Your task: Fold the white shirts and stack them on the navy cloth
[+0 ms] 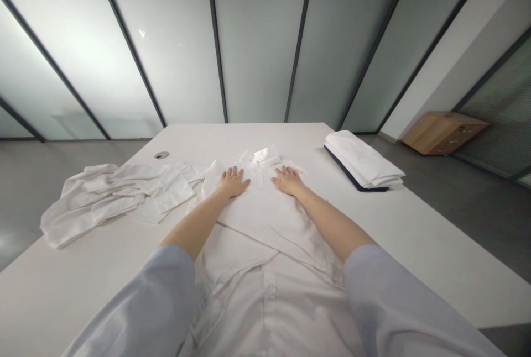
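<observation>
A white shirt [261, 219] lies spread on the table in front of me, its collar [265, 155] at the far end. My left hand [233, 182] rests flat on the cloth, left of and below the collar, with fingers spread. On the other side, my right hand [288, 180] is pressed flat on the shirt in the same way, its fingers apart. Neither hand grips anything. Creases cross the middle of the shirt, and a button strip shows on the white fabric [269, 290] closest to me. Both forearms cover parts of the garment's sides.
Crumpled white garments [120, 194] lie on the table's left side. A folded white stack [360, 158] with a dark layer [344, 169] underneath sits at the right. The white table [418, 246] has a round cable hole [161, 155]. Beyond stand frosted panels [257, 42] and a wooden cabinet [435, 130].
</observation>
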`<state>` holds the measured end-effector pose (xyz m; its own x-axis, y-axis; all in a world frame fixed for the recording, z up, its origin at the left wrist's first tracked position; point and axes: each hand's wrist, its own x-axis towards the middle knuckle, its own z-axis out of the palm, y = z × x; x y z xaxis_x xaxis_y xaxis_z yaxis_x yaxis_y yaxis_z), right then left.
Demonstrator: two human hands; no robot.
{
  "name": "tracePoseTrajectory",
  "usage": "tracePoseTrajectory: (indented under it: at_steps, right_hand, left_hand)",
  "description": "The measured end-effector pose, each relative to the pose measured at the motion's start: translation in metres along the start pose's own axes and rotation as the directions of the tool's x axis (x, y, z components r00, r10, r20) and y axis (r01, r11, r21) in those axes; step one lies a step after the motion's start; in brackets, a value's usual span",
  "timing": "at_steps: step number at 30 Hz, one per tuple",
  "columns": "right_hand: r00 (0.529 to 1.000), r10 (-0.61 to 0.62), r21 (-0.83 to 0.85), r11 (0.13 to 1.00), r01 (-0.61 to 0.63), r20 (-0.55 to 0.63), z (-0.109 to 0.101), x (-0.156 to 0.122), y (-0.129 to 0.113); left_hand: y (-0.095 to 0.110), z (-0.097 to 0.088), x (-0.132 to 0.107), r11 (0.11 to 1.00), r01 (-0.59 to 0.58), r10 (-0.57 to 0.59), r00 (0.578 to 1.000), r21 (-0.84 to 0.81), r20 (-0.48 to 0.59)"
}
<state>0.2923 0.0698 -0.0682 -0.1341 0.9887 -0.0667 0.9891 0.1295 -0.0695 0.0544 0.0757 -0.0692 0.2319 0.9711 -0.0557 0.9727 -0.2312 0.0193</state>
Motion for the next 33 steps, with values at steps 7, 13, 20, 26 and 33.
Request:
tracePoseTrajectory:
  at_steps: [7,13,20,26,33]
  right_hand:
    - [0.999,-0.05,-0.05,0.998,0.049,-0.014,-0.005,-0.021,-0.006]
    - [0.994,-0.005,0.028,1.0,0.008,-0.114,-0.031,0.008,0.001]
    - [0.991,0.083,0.37,0.928,-0.039,-0.103,-0.026,0.051,0.005]
    - [0.975,0.054,0.37,0.929,0.03,-0.216,-0.016,0.052,0.009]
    - [0.926,-0.125,0.119,0.977,0.178,-0.357,-0.026,0.031,0.019]
  left_hand:
    - [0.004,-0.014,-0.019,0.996,-0.019,0.015,0.999,0.086,0.047]
    - [-0.004,-0.039,0.011,0.997,0.046,-0.046,0.999,-0.061,0.006]
    - [-0.012,-0.018,0.052,0.841,0.211,-0.27,0.962,-0.498,-0.048]
    - [-0.016,-0.021,0.058,0.767,0.177,-0.242,0.97,-0.617,-0.023]
    - [-0.028,-0.021,0.038,0.89,-0.119,0.014,0.972,-0.44,-0.234]
